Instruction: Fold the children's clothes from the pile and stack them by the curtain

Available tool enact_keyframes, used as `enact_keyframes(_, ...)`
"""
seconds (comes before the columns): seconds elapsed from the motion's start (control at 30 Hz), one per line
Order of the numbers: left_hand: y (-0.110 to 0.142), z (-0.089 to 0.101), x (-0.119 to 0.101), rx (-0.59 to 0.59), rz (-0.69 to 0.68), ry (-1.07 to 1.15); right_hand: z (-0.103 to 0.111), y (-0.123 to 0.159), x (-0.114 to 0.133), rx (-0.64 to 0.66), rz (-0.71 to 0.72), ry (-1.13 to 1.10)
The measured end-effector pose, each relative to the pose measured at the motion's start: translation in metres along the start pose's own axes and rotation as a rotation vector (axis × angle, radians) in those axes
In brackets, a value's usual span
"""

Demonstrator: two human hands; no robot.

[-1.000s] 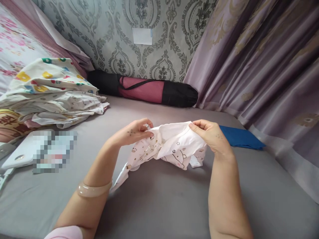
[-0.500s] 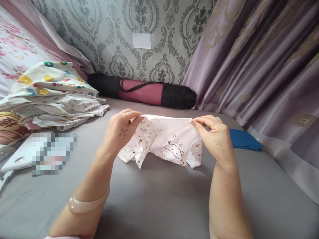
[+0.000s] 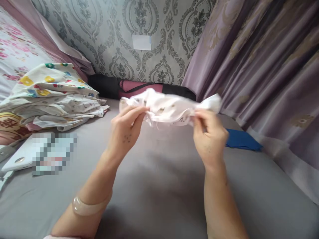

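A small white and pale pink baby shirt (image 3: 166, 106) with little brown prints is stretched between my two hands, blurred by motion and lifted above the bed (image 3: 159, 192). My left hand (image 3: 129, 127) pinches its near edge on the left between thumb and fingers. On the other side, my right hand (image 3: 209, 136) grips the same edge, also in a pinch. The cloth flares up and away from me, so most of its front print is folded out of sight. A pale bangle (image 3: 88, 207) circles my left wrist.
Rumpled patterned clothes (image 3: 57, 96) are heaped at the left. Near them lie a white device (image 3: 25, 156) and a blurred-out flat item (image 3: 56, 156). A black and pink long bag (image 3: 107, 87) lies along the wall. Folded blue cloth (image 3: 243, 139) rests at right, beside curtains (image 3: 259, 66).
The shirt, which hung down with its cartoon print showing, has swung upward and away from me. My right hand has shifted slightly left; both hands keep their pinch.
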State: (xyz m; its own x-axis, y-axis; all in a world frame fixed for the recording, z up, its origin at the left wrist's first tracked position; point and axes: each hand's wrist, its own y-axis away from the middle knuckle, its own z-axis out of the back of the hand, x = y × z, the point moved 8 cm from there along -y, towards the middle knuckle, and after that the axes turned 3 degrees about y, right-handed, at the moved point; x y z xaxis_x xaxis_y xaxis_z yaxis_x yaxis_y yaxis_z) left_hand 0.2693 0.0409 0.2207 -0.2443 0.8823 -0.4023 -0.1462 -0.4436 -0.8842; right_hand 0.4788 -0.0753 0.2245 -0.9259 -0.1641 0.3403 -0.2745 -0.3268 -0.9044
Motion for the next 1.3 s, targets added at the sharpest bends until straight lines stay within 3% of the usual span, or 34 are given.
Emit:
enact_keyframes(0.07, 0.002, -0.004, 0.016, 0.065, 0.111, -0.005, -0.009, 0.001, -0.007, 0.069, -0.046, -0.016)
enact_keyframes(0.17, 0.002, 0.012, 0.02, -0.093, 0.11, 0.022, 0.002, 0.0, -0.009, -0.087, -0.048, -0.012)
enact_keyframes(0.3, -0.001, 0.001, 0.009, 0.07, 0.036, 0.087, -0.006, -0.001, -0.003, 0.061, 0.008, -0.045)
enact_keyframes(0.43, 0.0, 0.026, -0.005, -0.267, -0.042, 0.083, 0.009, 0.0, 0.0, -0.099, -0.005, 0.03)
enact_keyframes(0.57, -0.003, 0.009, -0.013, -0.055, -0.059, 0.087, 0.001, -0.001, 0.005, -0.016, 0.036, 0.077)
enact_keyframes(0.67, 0.0, 0.02, -0.008, -0.21, -0.013, 0.069, 0.009, -0.001, 0.0, -0.156, 0.012, 0.079)
enact_keyframes(0.7, 0.0, 0.02, -0.005, -0.206, 0.004, 0.061, 0.008, -0.001, -0.001, -0.159, 0.014, 0.071)
enact_keyframes(0.83, 0.001, 0.002, 0.012, 0.0, 0.128, -0.005, -0.006, 0.0, -0.011, -0.036, -0.033, 0.043)
enact_keyframes(1.07, 0.0, 0.001, 0.021, -0.009, 0.164, -0.063, -0.003, -0.001, -0.012, -0.067, -0.055, 0.08)
enact_keyframes(1.2, 0.0, -0.002, 0.015, 0.005, 0.137, -0.069, -0.002, -0.003, -0.01, -0.058, -0.036, 0.091)
enact_keyframes(1.3, 0.0, 0.009, 0.0, -0.044, 0.089, -0.071, 0.006, -0.002, -0.001, -0.055, -0.017, 0.075)
